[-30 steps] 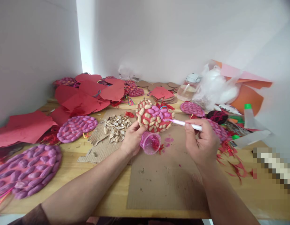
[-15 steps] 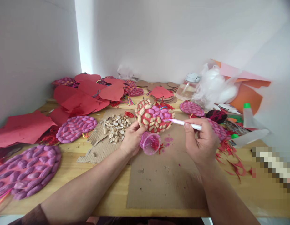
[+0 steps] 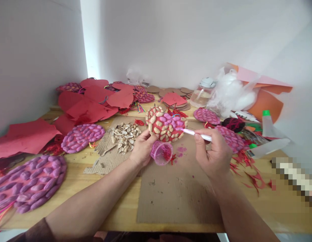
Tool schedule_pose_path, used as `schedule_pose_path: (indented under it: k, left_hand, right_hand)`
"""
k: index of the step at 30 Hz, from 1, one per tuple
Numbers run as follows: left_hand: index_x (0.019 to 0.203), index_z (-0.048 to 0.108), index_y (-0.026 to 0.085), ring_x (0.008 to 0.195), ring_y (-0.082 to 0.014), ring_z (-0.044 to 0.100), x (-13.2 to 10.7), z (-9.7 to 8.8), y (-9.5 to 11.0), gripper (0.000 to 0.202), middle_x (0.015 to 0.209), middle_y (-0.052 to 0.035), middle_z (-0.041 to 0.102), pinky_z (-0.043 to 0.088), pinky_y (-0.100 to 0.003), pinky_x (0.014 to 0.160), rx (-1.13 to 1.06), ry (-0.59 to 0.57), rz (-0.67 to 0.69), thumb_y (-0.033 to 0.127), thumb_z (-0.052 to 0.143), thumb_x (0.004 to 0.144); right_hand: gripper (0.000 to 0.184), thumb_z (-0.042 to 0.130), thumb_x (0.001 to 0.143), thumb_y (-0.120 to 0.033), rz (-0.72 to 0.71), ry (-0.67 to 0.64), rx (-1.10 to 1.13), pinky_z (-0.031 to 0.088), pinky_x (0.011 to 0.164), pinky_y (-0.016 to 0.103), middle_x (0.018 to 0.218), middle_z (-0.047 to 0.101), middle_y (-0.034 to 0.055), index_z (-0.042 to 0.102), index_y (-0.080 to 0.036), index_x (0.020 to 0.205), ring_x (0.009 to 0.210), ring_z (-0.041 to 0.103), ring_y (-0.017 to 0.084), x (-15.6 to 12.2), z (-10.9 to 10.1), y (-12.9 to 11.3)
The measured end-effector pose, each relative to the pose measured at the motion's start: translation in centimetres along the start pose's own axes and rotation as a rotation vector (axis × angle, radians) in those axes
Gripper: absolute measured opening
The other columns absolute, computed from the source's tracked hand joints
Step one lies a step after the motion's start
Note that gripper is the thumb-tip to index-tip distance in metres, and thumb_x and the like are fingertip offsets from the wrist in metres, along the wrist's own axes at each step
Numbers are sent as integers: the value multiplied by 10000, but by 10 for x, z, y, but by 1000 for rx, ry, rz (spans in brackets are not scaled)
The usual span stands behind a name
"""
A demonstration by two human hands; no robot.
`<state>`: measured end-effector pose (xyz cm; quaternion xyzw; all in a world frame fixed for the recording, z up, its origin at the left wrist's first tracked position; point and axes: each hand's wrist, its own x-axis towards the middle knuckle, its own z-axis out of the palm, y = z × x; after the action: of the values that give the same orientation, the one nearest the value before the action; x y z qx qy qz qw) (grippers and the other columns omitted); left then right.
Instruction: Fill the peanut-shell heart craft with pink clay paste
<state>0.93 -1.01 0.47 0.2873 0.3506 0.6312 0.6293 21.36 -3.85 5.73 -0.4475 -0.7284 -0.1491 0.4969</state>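
Note:
My left hand (image 3: pixel 143 148) is closed on the near left edge of a red disc covered in peanut shells (image 3: pixel 156 117), and a clear plastic cup (image 3: pixel 163 154) with pink paint inside sits tilted against the same fingers. Some shells in the disc's middle and right are painted pink; the others are bare tan. Pinched in my right hand (image 3: pixel 213 153) is a white-handled paintbrush (image 3: pixel 200 135), its pink tip touching shells on the disc's right side. Red yarn (image 3: pixel 173 158) shows by the cup.
Brown cardboard (image 3: pixel 178 201) with pink smudges lies underneath. Loose peanut shells (image 3: pixel 123 136) are heaped at left. Finished purple shell discs (image 3: pixel 82 137) and red paper pieces (image 3: pixel 24 136) lie on the left. A lidded jar (image 3: pixel 203 94), plastic bag (image 3: pixel 229 90) and glue bottle (image 3: pixel 268 124) stand at right.
My right hand and the paintbrush have shifted slightly left, the tip moving along the painted shells. My left hand, the disc and the cup stay nearly in place.

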Motion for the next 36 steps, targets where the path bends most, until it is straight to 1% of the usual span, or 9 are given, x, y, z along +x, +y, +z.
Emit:
schedule_pose_path:
  k: [3, 7, 9, 13, 18, 22, 28, 32, 36]
  left_hand:
    - [937, 775, 188, 735, -148, 666, 0, 0, 0, 409, 893, -27, 781, 523, -273, 722, 9, 1, -2, 347, 966, 612]
    - [959, 779, 188, 772, -161, 685, 0, 0, 0, 406, 932, -36, 789, 538, -290, 765, -1, -13, 7, 332, 958, 624]
    - [955, 776, 188, 777, -164, 688, 0, 0, 0, 400, 930, -35, 787, 543, -296, 775, -3, -14, 7, 329, 956, 627]
    - [938, 769, 187, 720, -149, 660, 1, -2, -1, 382, 888, -21, 770, 537, -284, 727, 19, -7, 3, 338, 951, 638]
    - [994, 780, 189, 800, -177, 698, 0, -1, -1, 400, 954, -40, 786, 551, -309, 797, 16, -31, 6, 330, 942, 657]
    - [977, 775, 187, 749, -156, 674, 0, -1, -1, 381, 931, -35, 780, 531, -287, 744, 27, -28, 8, 340, 937, 667]
    - [985, 788, 193, 787, -161, 694, -1, -1, 0, 395, 951, -35, 796, 547, -281, 761, 23, -27, 12, 331, 946, 650]
    - [945, 773, 193, 763, -158, 700, 1, 0, 1, 406, 938, -29, 796, 555, -283, 752, -8, 3, -18, 317, 960, 607]
    - [1001, 763, 198, 741, -162, 708, 2, 1, 6, 484, 948, -30, 798, 565, -299, 748, -68, 31, -77, 277, 963, 567]
  right_hand:
    - [41, 638, 1011, -218, 21, 16, 5, 505, 696, 296, 887, 751, 29, 676, -205, 1011, 811, 708, 172, 0, 0, 1]
    - [40, 635, 1013, -213, 1, -30, 41, 507, 716, 297, 889, 748, 22, 675, -208, 1017, 818, 706, 170, -1, 0, 0]
    - [42, 633, 1013, -213, -2, -19, 17, 506, 720, 297, 882, 742, 21, 674, -206, 1010, 807, 699, 168, -1, 0, 1]
    - [38, 638, 1011, -220, 21, 12, 4, 507, 710, 288, 883, 740, 21, 674, -208, 1015, 802, 699, 164, -1, 0, 2]
    - [38, 631, 1013, -217, 4, -34, 34, 516, 733, 302, 885, 740, 18, 668, -217, 1013, 817, 702, 173, -1, 0, 1]
    - [45, 630, 1014, -219, 16, -1, -2, 512, 720, 297, 887, 741, 26, 673, -207, 1012, 810, 699, 170, 0, -1, 0]
    - [54, 624, 1015, -224, 3, -46, 22, 501, 716, 298, 870, 731, 21, 669, -202, 994, 797, 689, 168, 0, -1, 1]
    - [54, 638, 1011, -248, 59, 10, -13, 489, 670, 278, 865, 728, 16, 672, -209, 997, 752, 670, 152, 1, -3, 8]
    - [95, 636, 1021, -303, 158, 26, 32, 474, 621, 274, 874, 735, 14, 688, -223, 1026, 698, 647, 143, 0, -4, 14]
